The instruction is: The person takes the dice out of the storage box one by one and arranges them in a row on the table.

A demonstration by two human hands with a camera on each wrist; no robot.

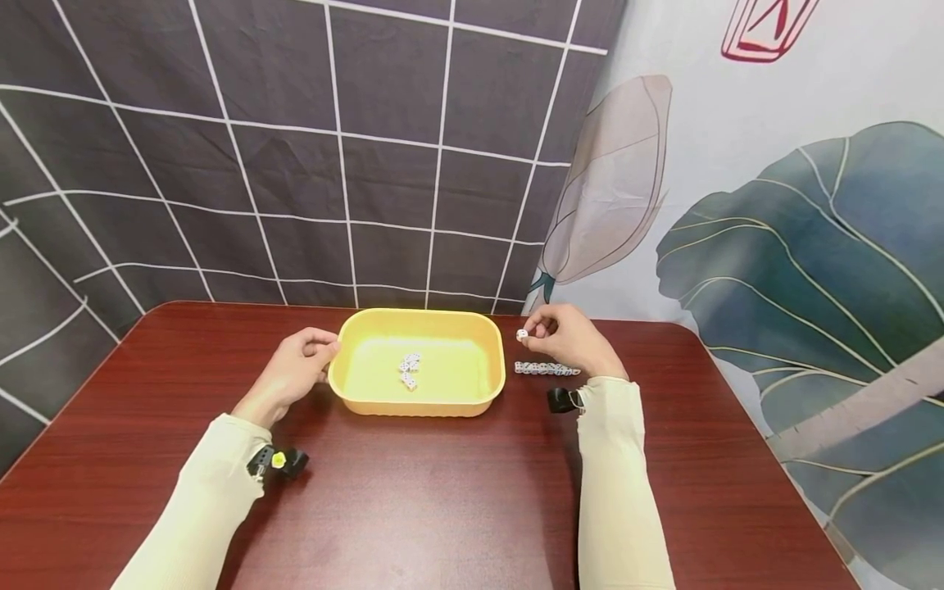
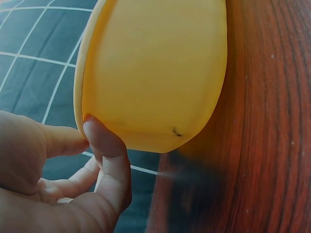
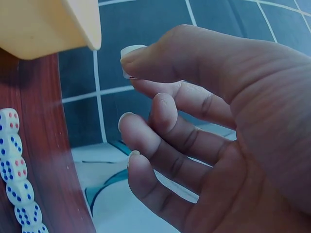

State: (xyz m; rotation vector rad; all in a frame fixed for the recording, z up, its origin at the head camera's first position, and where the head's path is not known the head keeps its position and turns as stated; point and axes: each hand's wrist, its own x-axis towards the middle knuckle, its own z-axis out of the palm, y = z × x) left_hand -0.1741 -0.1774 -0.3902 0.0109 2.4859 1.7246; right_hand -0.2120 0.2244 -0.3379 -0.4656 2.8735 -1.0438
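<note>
A yellow plastic tub [image 1: 413, 408] stands near the back of the table, with several white dice [image 1: 409, 373] inside it. My left hand [image 1: 295, 369] pinches the tub's left end, thumb and fingertip on either side of the rim in the left wrist view. Just right of the tub, my right hand [image 1: 571, 338] pinches a single white die [image 1: 522, 335] between thumb and forefinger, its other fingers loosely bent. Below that hand runs a row of dice [image 1: 544, 369] with blue and red pips, set side by side on the table; the right wrist view shows part of this row [image 3: 19, 189].
The dark red wooden table [image 1: 413, 492] reaches back to a dark cloth with a white grid [image 1: 280, 172]. A pale cloth with large leaves [image 1: 811, 246] hangs at the right. Black wrist cameras sit on both pale sleeves [image 1: 615, 475].
</note>
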